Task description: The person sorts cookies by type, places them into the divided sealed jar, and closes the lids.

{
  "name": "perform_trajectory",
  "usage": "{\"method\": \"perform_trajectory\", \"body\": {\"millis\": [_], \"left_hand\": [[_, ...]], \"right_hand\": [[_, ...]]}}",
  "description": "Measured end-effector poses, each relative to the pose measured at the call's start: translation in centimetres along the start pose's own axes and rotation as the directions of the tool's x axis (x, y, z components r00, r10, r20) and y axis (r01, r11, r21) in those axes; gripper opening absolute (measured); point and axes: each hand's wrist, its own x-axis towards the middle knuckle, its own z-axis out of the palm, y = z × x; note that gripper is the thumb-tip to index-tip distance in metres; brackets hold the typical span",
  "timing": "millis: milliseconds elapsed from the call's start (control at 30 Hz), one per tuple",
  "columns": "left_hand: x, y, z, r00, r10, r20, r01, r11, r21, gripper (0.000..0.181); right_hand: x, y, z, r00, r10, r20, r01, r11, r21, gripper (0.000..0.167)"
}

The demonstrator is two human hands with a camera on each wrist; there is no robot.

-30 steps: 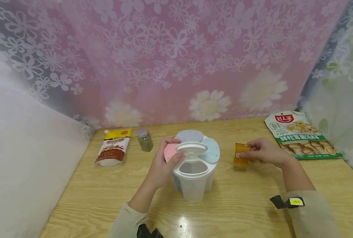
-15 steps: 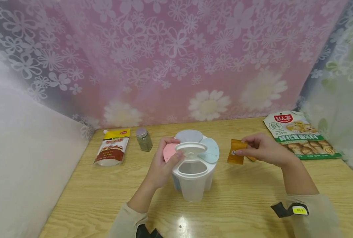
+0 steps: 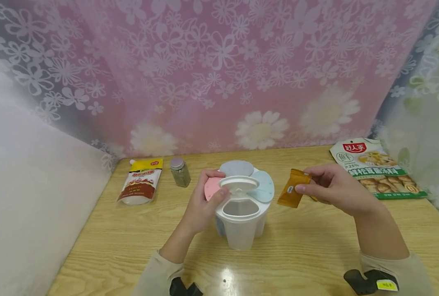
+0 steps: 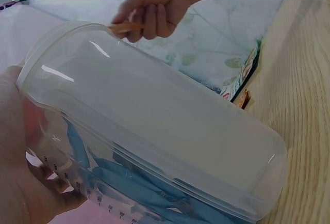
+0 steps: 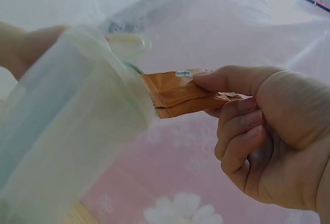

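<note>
A white-topped storage container (image 3: 240, 236) with translucent walls stands on the table. Grey, pink and blue lids cover parts of its top, while a front flap lid (image 3: 239, 183) is raised above an open compartment. My left hand (image 3: 203, 201) grips the container's left rim, its thumb against the raised flap. Blue packets (image 4: 129, 182) show through the clear wall in the left wrist view. Right of the container, my right hand (image 3: 334, 189) pinches a small orange packet (image 3: 292, 190) between thumb and fingers, above the table. In the right wrist view this packet (image 5: 178, 92) appears beside the rim.
Another orange packet (image 4: 244, 99) lies on the table, mostly hidden behind my right hand in the head view. A mushroom-pictured pouch (image 3: 380, 174) lies at the right. At back left are a spouted pouch (image 3: 140, 182) and a small spice jar (image 3: 180, 172).
My right hand has lifted the orange packet and carried it a little left, tilting it towards the container. My left hand keeps its hold.
</note>
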Motion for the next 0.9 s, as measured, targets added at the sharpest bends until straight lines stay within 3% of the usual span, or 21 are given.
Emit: {"method": "perform_trajectory", "body": {"millis": [133, 267, 367, 567, 800, 900], "left_hand": [[0.0, -0.1, 0.0, 1.000, -0.007, 0.003, 0.007, 1.000, -0.005, 0.038], [0.0, -0.2, 0.0, 1.000, -0.010, 0.003, 0.010, 1.000, 0.001, 0.038], [0.0, -0.2, 0.0, 1.000, -0.001, -0.005, 0.001, 1.000, 0.005, 0.038], [0.0, -0.1, 0.1, 1.000, 0.003, -0.017, -0.004, 1.000, -0.013, 0.038], [-0.1, 0.0, 0.2, 1.000, -0.005, -0.016, 0.005, 1.000, -0.009, 0.039], [-0.1, 0.0, 0.1, 1.000, -0.005, -0.019, 0.004, 1.000, -0.010, 0.039]], "right_hand": [[-0.2, -0.7, 0.9, 0.996, -0.085, -0.017, 0.087, 0.984, 0.156, 0.026], [0.0, -1.4, 2.5, 0.983, -0.175, -0.058, 0.184, 0.927, 0.328, 0.034], [0.3, -2.2, 4.3, 0.971, -0.198, -0.131, 0.231, 0.916, 0.327, 0.033], [0.7, -3.3, 7.8, 0.938, -0.207, -0.280, 0.265, 0.945, 0.190, 0.025], [0.7, -3.6, 9.9, 0.902, -0.212, -0.375, 0.282, 0.949, 0.142, 0.023], [0.8, -3.7, 10.3, 0.912, -0.213, -0.351, 0.269, 0.956, 0.117, 0.021]]}}
